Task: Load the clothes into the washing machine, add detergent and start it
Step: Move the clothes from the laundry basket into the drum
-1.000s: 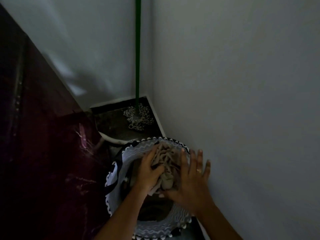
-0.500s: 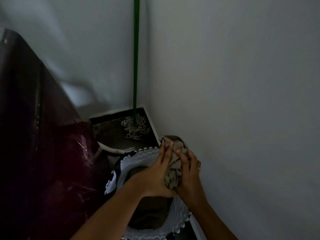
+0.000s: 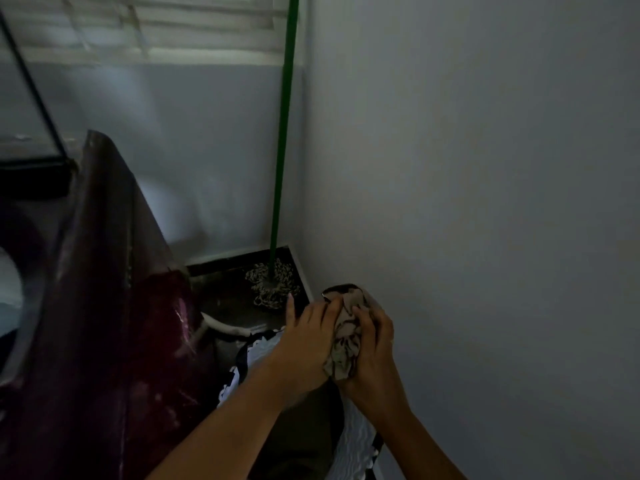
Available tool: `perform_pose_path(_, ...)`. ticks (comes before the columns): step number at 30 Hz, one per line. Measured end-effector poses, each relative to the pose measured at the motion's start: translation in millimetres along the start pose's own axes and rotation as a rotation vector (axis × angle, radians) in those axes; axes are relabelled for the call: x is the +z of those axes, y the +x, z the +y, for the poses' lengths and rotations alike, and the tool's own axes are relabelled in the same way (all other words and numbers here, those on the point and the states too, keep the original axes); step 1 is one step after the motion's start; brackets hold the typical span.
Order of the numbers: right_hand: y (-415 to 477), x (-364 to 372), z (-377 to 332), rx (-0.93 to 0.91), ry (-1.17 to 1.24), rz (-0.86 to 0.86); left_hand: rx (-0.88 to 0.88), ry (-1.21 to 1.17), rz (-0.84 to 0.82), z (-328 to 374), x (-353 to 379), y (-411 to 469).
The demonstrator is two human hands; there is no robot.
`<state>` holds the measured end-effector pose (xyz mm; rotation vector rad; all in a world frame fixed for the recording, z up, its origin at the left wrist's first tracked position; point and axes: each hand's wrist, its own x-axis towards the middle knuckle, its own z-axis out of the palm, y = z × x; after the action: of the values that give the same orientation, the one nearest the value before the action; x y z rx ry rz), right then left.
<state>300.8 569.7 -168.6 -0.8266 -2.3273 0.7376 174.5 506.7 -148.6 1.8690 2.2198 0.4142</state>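
A crumpled beige patterned garment point(image 3: 346, 337) is bunched between both hands, lifted above a white laundry basket point(image 3: 356, 441) with a zigzag black-and-white rim. My left hand point(image 3: 304, 344) grips the bundle from the left and my right hand point(image 3: 374, 348) grips it from the right, fingers curled over the cloth. At the left stands the washing machine, its dark maroon side point(image 3: 114, 341) toward me and its pale drum opening point(image 3: 10, 289) just visible at the frame edge.
A green-handled mop point(image 3: 280, 188) leans in the corner, its string head on the dark floor. A grey wall runs close along the right. A louvred window point(image 3: 145, 26) sits at the top, and a thin dark frame point(image 3: 31, 91) stands above the machine.
Both hands closed around the garment in the basket and lifted it up and out. The view tilted upward, bringing the window and the machine's top into sight.
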Motion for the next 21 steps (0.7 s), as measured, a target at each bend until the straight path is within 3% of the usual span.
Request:
perform_pose_path(3, 10, -5, -17, -0.045, 0.030, -0.007, 0.130, -0.278, 0.001, -6, -27, -3)
perform_pose_path(7, 28, -11, -38, -0.181, -0.036, -0.021, 0.101, -0.391, -0.059, -14, -60, -8)
perform_pose_path(11, 41, -20, -65, -0.205, -0.002, 0.009, 0.133, -0.351, -0.173, -22, -94, -6)
perform_pose_path(21, 77, -24, -183, -0.250, 0.032, 0.033, 0.160, -0.236, -0.024, -54, -212, -51)
